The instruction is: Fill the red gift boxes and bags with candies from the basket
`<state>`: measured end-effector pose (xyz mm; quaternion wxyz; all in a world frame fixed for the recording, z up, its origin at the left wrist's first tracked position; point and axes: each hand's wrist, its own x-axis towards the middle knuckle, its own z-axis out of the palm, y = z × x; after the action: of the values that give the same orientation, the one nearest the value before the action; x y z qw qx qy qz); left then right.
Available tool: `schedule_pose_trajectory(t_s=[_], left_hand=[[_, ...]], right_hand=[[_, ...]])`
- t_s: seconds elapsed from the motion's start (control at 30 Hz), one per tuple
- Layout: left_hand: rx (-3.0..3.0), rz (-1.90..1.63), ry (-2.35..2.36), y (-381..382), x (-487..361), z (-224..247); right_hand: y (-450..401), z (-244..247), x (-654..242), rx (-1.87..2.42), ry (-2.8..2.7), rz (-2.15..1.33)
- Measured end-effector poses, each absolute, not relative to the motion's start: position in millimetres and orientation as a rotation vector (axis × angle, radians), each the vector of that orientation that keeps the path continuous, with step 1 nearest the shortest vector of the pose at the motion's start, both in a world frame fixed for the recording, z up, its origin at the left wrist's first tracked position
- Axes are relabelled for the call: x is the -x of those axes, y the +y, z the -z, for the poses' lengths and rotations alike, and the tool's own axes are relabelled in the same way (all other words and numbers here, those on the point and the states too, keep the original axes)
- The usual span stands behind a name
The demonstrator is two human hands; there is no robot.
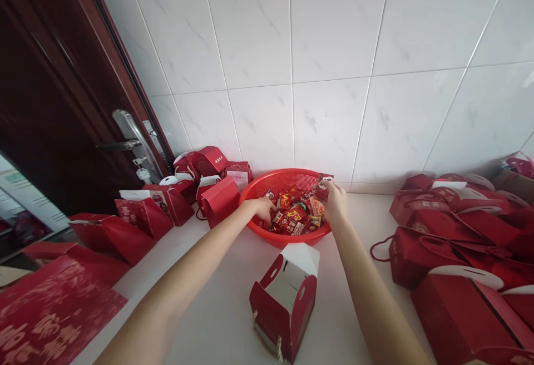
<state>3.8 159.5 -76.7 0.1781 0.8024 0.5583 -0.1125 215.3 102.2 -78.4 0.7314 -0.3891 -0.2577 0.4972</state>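
A red plastic basket [267,178] stands against the tiled wall, holding many wrapped candies [294,212]. At its left side my left hand [262,210] reaches in with curled fingers among the candies; what they grip is hidden. My right hand [336,199] is over the basket's right rim, its fingers closed on a dark red candy packet [325,180]. Between my forearms, in front of the basket, a red gift box [273,309] sits with its top open and its white inside showing. A cord handle hangs from its near side.
Red paper gift boxes [223,201] and bags line the left side, near a dark door with a metal handle [125,143]. More red boxes [450,309] crowd the right side of the white tabletop [217,298]. White tiles [329,126] rise behind.
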Motion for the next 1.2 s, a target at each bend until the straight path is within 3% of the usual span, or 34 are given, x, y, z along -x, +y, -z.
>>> schedule_pose_trajectory(t_s=[0.2, 0.67, 0.97, 1.2], left_hand=[[-2.288, 0.105, 1.556, 161.6, -1.0, 79.5], [-2.022, -0.838, 1.480, 173.1, 3.2, 84.5], [-1.880, -0.999, 1.447, 167.8, 1.4, 79.1], [-1.831, -0.860, 1.455, 166.4, -3.3, 72.2]], right_hand=[[101.6, 77.9, -214.9, 0.858, -0.571, -1.100], [100.5, 76.4, -214.3, 0.864, -0.594, -1.094], [102.5, 78.8, -214.9, 0.876, -0.602, -1.092], [102.1, 77.8, -215.2, 0.877, -0.596, -1.091]])
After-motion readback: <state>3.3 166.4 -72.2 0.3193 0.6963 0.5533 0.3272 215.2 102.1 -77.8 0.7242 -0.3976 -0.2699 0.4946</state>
